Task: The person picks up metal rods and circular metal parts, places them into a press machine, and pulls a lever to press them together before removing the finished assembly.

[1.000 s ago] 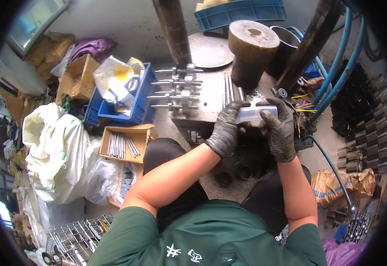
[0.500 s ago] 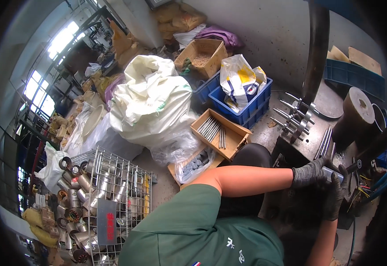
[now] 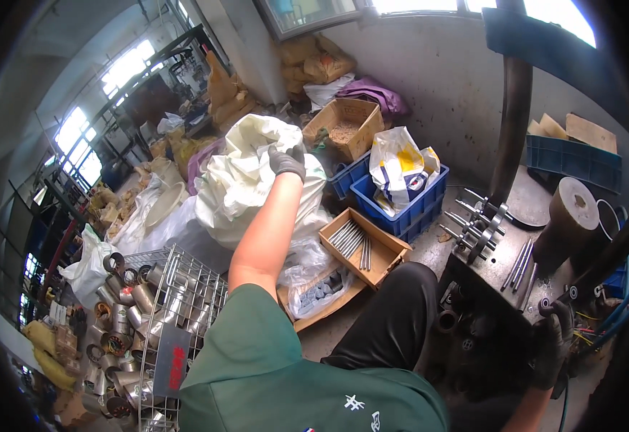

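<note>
My left hand, in a dark grey glove, reaches over the mouth of a large white woven sack. Its fingers point into the folds and look apart, and nothing shows between them. At the right edge of the metal workbench, my right hand is gloved too and in shade. Its fingers look curled by a small round metal part, and what they hold is unclear. Several slim metal rods lie on the bench beside it. Behind them stands a fixture of upright pointed pins.
A wire cage of metal cylinders stands at left. Between sack and bench are a cardboard box of rods, a tray with bagged grey parts and a blue crate. A thick brown cylinder and coloured wires flank the bench.
My left hand has gone from the bench over to the white sack. The metal cylinder that was between both hands is out of clear sight. My right hand has dropped slightly lower.
</note>
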The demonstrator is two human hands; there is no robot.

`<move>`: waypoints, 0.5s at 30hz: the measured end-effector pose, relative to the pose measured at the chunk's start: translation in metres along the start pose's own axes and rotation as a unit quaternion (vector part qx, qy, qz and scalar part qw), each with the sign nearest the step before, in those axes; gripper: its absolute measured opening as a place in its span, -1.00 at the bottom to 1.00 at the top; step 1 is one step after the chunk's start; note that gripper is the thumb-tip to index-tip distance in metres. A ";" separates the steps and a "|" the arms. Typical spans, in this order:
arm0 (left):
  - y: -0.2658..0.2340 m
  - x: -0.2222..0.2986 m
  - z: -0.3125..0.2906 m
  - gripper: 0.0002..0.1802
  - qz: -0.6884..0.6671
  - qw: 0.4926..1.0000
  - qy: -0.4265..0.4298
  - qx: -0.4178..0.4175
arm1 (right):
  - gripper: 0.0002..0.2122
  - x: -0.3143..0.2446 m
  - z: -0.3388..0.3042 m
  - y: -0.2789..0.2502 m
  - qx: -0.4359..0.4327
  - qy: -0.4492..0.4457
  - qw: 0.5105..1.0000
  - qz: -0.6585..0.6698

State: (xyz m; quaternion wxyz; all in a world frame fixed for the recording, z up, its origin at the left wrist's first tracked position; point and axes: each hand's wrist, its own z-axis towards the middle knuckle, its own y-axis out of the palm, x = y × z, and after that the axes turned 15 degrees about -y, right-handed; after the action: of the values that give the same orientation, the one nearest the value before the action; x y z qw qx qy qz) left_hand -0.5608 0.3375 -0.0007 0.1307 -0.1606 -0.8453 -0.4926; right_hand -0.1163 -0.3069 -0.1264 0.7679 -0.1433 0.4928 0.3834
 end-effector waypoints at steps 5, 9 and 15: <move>-0.052 -0.093 -0.035 -0.65 0.190 0.969 -0.107 -0.116 | -0.67 -0.006 -0.003 -0.005 0.007 -0.009 1.000 0.016; -0.083 -0.216 -0.142 -0.58 0.420 0.835 -0.202 -0.293 | -0.60 -0.016 0.004 -0.020 -0.030 -0.112 0.985 -0.128; -0.110 -0.343 -0.275 -0.67 0.570 0.566 -0.205 -0.559 | -0.57 -0.018 0.017 -0.035 0.033 -0.259 0.873 -0.411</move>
State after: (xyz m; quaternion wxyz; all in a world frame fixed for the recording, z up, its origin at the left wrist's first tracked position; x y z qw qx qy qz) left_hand -0.2743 -0.0029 -0.0851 0.0918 -0.7469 -0.1389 -0.6438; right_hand -0.0836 -0.3279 -0.1087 0.9605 -0.2037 0.1853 0.0401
